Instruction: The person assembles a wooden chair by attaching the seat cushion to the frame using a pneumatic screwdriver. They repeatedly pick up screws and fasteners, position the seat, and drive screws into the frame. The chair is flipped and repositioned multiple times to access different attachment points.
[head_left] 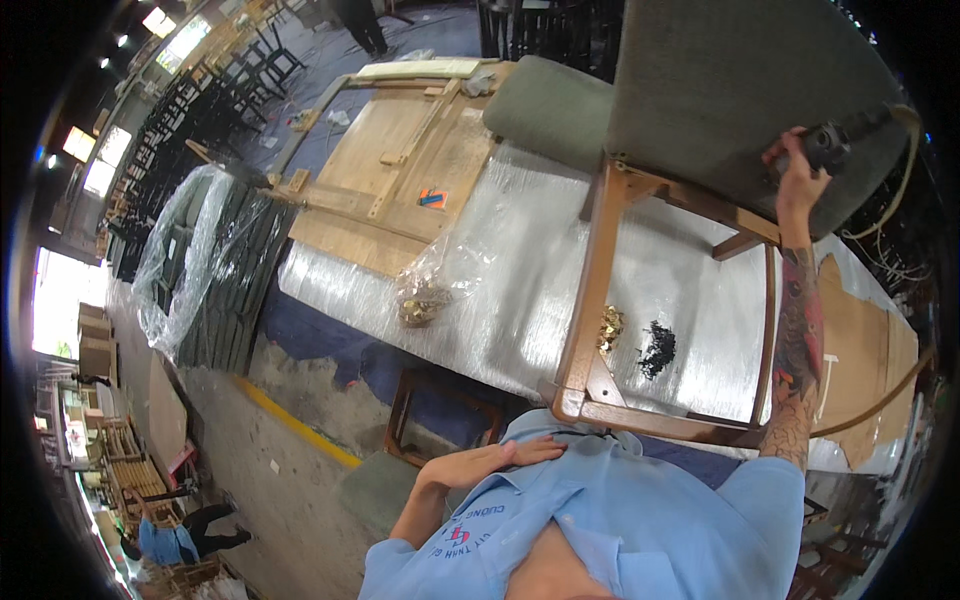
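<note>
My right hand [797, 182], at the end of an outstretched arm, is closed around a dark power tool [826, 148]. It holds the tool over a large grey-green upholstered panel [730, 90]. Below that panel a brown wooden chair frame [592, 290] lies on the film-wrapped worktop [500, 290], its near end close to my body. Through the frame I see a small pile of brass-coloured metal pieces [609, 328] and a heap of black screws [657, 350]. My left hand [510, 455] lies flat against the front of my blue shirt, fingers stretched, holding nothing.
A grey cushion [550, 112] sits beside the panel. Left of it are a wooden board [370, 170] and a plastic bag of brass-coloured pieces [425, 300]. Stacked grey pads [215, 280] stand farther left. Pale hose or cord [905, 165] hangs at right. Another person [180, 535] is at lower left.
</note>
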